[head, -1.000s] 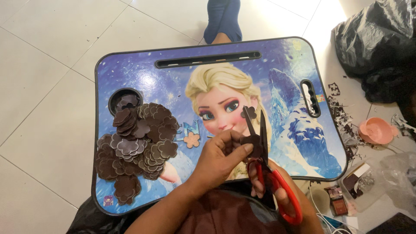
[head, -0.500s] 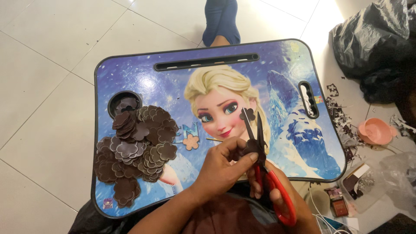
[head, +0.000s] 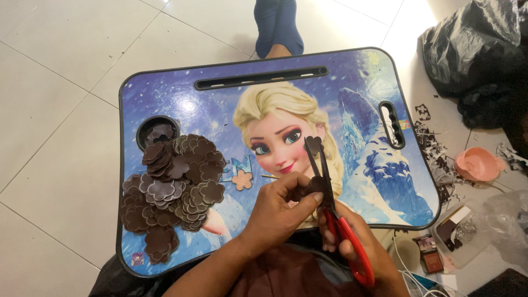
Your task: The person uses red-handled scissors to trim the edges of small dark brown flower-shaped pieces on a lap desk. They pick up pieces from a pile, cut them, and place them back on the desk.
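White floor tiles surround the lap desk [head: 165,93]; brown flower pile [head: 170,187] on its left; left hand [head: 278,212] pinches brown piece [head: 314,144], right hand [head: 352,245] curled through red scissors [head: 338,220].

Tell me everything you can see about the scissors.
The scissors have red plastic handle loops and dark, slim metal blades. The right hand grips the handles near the lap tray's near edge. The blades point away from the person, slightly parted, with a dark brown flower-edged piece near their tips. The left hand holds more brown material against the blades.
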`<state>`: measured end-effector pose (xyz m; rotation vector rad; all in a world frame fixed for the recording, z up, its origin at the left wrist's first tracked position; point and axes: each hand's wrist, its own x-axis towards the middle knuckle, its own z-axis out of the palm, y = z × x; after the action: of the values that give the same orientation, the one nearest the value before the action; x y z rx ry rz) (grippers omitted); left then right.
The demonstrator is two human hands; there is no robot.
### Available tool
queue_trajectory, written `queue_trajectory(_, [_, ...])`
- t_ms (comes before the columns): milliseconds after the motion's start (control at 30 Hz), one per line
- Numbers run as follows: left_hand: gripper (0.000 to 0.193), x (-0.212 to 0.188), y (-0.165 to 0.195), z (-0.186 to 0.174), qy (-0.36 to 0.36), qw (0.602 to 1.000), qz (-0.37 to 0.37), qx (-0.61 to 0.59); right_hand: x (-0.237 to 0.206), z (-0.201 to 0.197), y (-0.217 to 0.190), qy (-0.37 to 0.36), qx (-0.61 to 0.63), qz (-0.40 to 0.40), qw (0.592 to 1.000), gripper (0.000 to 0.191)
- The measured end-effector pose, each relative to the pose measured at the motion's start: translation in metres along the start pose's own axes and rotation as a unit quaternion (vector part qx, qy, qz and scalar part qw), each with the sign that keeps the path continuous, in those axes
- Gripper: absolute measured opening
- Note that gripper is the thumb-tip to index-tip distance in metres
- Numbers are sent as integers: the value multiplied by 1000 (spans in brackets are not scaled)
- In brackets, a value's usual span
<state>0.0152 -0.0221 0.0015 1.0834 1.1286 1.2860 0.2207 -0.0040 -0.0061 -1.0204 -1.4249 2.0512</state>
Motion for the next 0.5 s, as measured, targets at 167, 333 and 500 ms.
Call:
queue_trajectory(167, [15, 1, -1, -1, 5, 1000, 2, 12, 2, -5, 7, -8, 7, -4, 1000, 102])
queue_trajectory(333, [14, 4, -4, 3, 28, 998, -8, -49, 0, -5, 6, 1, -4, 3, 1000, 101])
queue_trajectory(500, [13, 6, -7, 3, 23, 997, -3, -70, -5, 4, -5, 16, -15, 14, 1000, 106])
